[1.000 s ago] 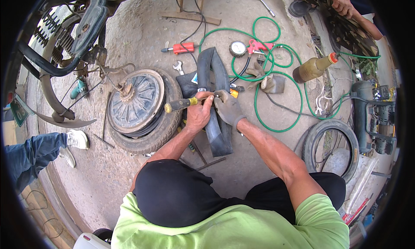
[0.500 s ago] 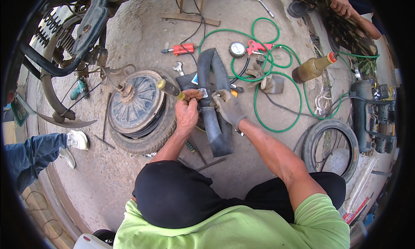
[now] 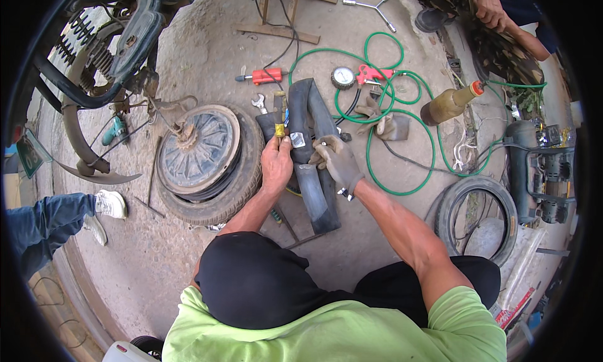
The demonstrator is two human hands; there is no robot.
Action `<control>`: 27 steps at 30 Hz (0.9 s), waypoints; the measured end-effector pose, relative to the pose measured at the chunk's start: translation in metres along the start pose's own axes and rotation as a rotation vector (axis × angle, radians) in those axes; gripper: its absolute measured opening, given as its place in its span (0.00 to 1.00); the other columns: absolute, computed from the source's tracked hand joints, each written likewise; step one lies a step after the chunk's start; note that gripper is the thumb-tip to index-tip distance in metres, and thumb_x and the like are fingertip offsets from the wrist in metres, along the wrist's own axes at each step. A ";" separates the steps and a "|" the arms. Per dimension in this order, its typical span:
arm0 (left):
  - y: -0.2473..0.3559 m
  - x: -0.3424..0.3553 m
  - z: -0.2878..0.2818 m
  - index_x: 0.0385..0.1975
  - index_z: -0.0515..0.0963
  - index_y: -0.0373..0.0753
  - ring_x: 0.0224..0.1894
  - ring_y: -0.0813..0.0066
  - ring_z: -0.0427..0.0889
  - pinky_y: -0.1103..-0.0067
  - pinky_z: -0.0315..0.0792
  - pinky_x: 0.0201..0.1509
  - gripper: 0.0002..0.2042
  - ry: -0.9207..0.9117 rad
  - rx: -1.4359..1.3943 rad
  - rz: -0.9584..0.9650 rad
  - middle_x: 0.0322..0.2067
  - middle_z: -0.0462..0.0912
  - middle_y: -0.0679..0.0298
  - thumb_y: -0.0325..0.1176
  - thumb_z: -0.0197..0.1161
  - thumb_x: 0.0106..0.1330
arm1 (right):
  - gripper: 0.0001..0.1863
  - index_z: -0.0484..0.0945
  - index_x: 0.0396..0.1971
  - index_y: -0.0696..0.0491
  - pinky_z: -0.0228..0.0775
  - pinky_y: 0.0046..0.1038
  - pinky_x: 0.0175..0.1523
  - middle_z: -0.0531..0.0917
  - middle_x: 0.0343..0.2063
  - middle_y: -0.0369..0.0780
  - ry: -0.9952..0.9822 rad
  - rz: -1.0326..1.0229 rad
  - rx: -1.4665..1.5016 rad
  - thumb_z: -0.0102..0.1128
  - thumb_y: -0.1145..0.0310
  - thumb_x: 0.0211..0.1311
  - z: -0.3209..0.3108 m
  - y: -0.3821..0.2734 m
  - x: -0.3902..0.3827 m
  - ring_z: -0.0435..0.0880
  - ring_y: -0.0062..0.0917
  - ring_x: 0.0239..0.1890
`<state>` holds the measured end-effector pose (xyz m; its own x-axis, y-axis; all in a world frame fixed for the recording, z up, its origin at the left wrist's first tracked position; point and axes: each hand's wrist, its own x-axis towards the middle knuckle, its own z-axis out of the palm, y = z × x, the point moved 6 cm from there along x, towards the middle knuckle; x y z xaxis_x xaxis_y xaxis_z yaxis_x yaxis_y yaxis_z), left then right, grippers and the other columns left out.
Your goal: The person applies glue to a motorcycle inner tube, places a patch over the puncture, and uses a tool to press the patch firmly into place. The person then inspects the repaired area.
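A flattened black inner tube (image 3: 304, 104) lies folded in a long loop on the ground before me. A small silvery-white patch (image 3: 297, 139) sits on its left strip. My left hand (image 3: 277, 164), bare, is closed around the near end of a short yellowish stick-like tool (image 3: 280, 118) beside the patch; its exact kind is unclear. The tool points away from me. My right hand (image 3: 336, 161), in a grey glove, grips the inner tube by its edge, fingertips bent inward. Something small and pale shows at those fingertips, too small to name.
A wheel with tyre (image 3: 204, 154) lies left, below a motorbike frame (image 3: 135, 48). Around me are a wrench (image 3: 259, 103), red tool (image 3: 267, 76), pressure gauge (image 3: 343, 78), green hose (image 3: 433, 154), bottle (image 3: 449, 106), loose gloves (image 3: 392, 124) and tyre (image 3: 447, 217). Other people stand nearby.
My left hand has drawn back slightly from the patch, and the yellowish tool has swung from pointing left to pointing away from me. My right hand stays at the inner tube.
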<state>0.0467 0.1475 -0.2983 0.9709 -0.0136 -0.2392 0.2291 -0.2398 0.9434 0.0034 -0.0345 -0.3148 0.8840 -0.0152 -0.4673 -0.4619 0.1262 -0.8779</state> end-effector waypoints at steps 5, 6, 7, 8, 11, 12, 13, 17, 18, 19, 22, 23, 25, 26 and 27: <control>-0.019 0.007 0.003 0.37 0.82 0.38 0.23 0.79 0.71 0.76 0.65 0.27 0.12 -0.123 -0.064 -0.206 0.22 0.75 0.71 0.41 0.61 0.79 | 0.11 0.77 0.51 0.56 0.79 0.24 0.42 0.88 0.36 0.39 -0.054 -0.018 0.037 0.54 0.66 0.80 0.000 -0.005 -0.013 0.89 0.21 0.38; -0.018 0.007 0.006 0.34 0.81 0.41 0.18 0.82 0.66 0.78 0.60 0.21 0.13 -0.170 -0.200 -0.310 0.19 0.71 0.74 0.42 0.63 0.79 | 0.11 0.77 0.51 0.56 0.79 0.24 0.42 0.88 0.36 0.39 -0.064 -0.021 0.039 0.54 0.66 0.81 0.000 -0.008 -0.014 0.89 0.21 0.38; -0.022 0.006 0.011 0.31 0.79 0.47 0.13 0.89 0.55 0.81 0.45 0.16 0.12 -0.203 -0.397 -0.353 0.15 0.64 0.80 0.43 0.66 0.77 | 0.10 0.77 0.51 0.56 0.79 0.25 0.42 0.87 0.35 0.39 -0.075 -0.024 0.041 0.54 0.66 0.81 0.000 -0.011 -0.015 0.89 0.21 0.37; -0.020 0.004 0.011 0.32 0.79 0.46 0.13 0.89 0.55 0.81 0.46 0.16 0.11 -0.239 -0.420 -0.349 0.16 0.65 0.80 0.42 0.67 0.77 | 0.10 0.77 0.51 0.56 0.79 0.24 0.42 0.88 0.35 0.39 -0.092 -0.026 0.038 0.54 0.66 0.81 0.000 -0.010 -0.017 0.89 0.21 0.37; 0.006 0.001 0.011 0.34 0.77 0.46 0.12 0.90 0.56 0.83 0.46 0.15 0.09 -0.329 -0.441 -0.347 0.16 0.66 0.80 0.39 0.70 0.74 | 0.10 0.76 0.52 0.56 0.78 0.24 0.40 0.88 0.35 0.39 -0.150 -0.053 0.019 0.54 0.66 0.81 -0.002 -0.011 -0.022 0.90 0.22 0.37; 0.015 0.000 0.010 0.35 0.77 0.46 0.12 0.90 0.56 0.83 0.46 0.15 0.09 -0.340 -0.413 -0.344 0.17 0.67 0.80 0.38 0.70 0.74 | 0.10 0.76 0.52 0.56 0.78 0.24 0.40 0.88 0.35 0.39 -0.163 -0.050 0.023 0.54 0.66 0.81 0.000 -0.015 -0.025 0.90 0.22 0.37; 0.023 -0.001 0.009 0.36 0.77 0.46 0.12 0.91 0.56 0.83 0.46 0.15 0.08 -0.352 -0.385 -0.342 0.17 0.67 0.80 0.37 0.70 0.74 | 0.10 0.76 0.51 0.56 0.78 0.24 0.40 0.88 0.35 0.39 -0.175 -0.046 0.027 0.54 0.66 0.81 0.002 -0.020 -0.028 0.90 0.22 0.37; 0.048 -0.001 0.000 0.40 0.79 0.42 0.13 0.92 0.60 0.85 0.48 0.15 0.05 -0.392 -0.401 -0.316 0.22 0.77 0.76 0.32 0.69 0.72 | 0.11 0.77 0.52 0.56 0.78 0.24 0.40 0.88 0.35 0.37 -0.246 -0.071 0.052 0.54 0.65 0.81 0.009 -0.043 -0.038 0.90 0.21 0.38; 0.055 -0.002 -0.001 0.40 0.80 0.41 0.13 0.92 0.60 0.85 0.48 0.15 0.05 -0.398 -0.428 -0.302 0.23 0.79 0.75 0.31 0.69 0.72 | 0.11 0.77 0.52 0.56 0.78 0.24 0.40 0.88 0.35 0.37 -0.264 -0.081 0.049 0.54 0.65 0.81 0.010 -0.052 -0.043 0.90 0.21 0.38; 0.064 -0.002 -0.005 0.41 0.80 0.41 0.13 0.93 0.61 0.86 0.49 0.14 0.04 -0.421 -0.512 -0.271 0.25 0.82 0.73 0.29 0.67 0.72 | 0.12 0.77 0.53 0.56 0.77 0.23 0.39 0.88 0.35 0.37 -0.291 -0.094 0.066 0.55 0.64 0.81 0.013 -0.063 -0.046 0.90 0.21 0.37; 0.104 -0.004 -0.022 0.40 0.80 0.39 0.13 0.91 0.62 0.86 0.52 0.15 0.04 -0.405 -0.657 -0.141 0.23 0.79 0.74 0.30 0.68 0.71 | 0.15 0.76 0.57 0.57 0.77 0.22 0.39 0.88 0.35 0.37 -0.264 -0.149 0.135 0.57 0.63 0.80 0.010 -0.100 -0.055 0.90 0.20 0.37; 0.122 -0.007 -0.025 0.42 0.81 0.39 0.13 0.91 0.61 0.87 0.52 0.15 0.06 -0.391 -0.688 -0.125 0.22 0.78 0.74 0.31 0.68 0.71 | 0.21 0.72 0.63 0.62 0.80 0.23 0.43 0.88 0.37 0.40 -0.242 -0.167 0.133 0.58 0.64 0.79 0.005 -0.115 -0.054 0.89 0.21 0.39; 0.136 -0.005 -0.030 0.44 0.81 0.38 0.13 0.92 0.62 0.87 0.53 0.15 0.07 -0.423 -0.747 -0.073 0.24 0.80 0.73 0.32 0.69 0.71 | 0.23 0.73 0.63 0.62 0.80 0.24 0.46 0.87 0.38 0.40 -0.136 -0.242 0.016 0.61 0.63 0.77 -0.003 -0.136 -0.049 0.88 0.20 0.40; 0.144 -0.006 -0.030 0.45 0.81 0.39 0.14 0.92 0.62 0.87 0.54 0.16 0.08 -0.440 -0.769 -0.047 0.24 0.80 0.73 0.32 0.69 0.71 | 0.24 0.74 0.63 0.62 0.80 0.24 0.47 0.87 0.38 0.40 -0.082 -0.278 -0.042 0.63 0.62 0.77 -0.006 -0.145 -0.049 0.87 0.19 0.41; 0.152 -0.008 -0.032 0.45 0.81 0.39 0.14 0.92 0.63 0.87 0.54 0.16 0.08 -0.415 -0.727 -0.045 0.25 0.80 0.73 0.32 0.69 0.71 | 0.23 0.78 0.58 0.63 0.79 0.25 0.49 0.85 0.39 0.40 -0.059 -0.380 -0.095 0.67 0.60 0.74 -0.001 -0.168 -0.058 0.84 0.20 0.43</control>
<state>0.0756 0.1423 -0.1455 0.8875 -0.4095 -0.2111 0.3934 0.4352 0.8099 0.0294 -0.0558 -0.1404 0.9946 0.0141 -0.1025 -0.1028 0.0306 -0.9942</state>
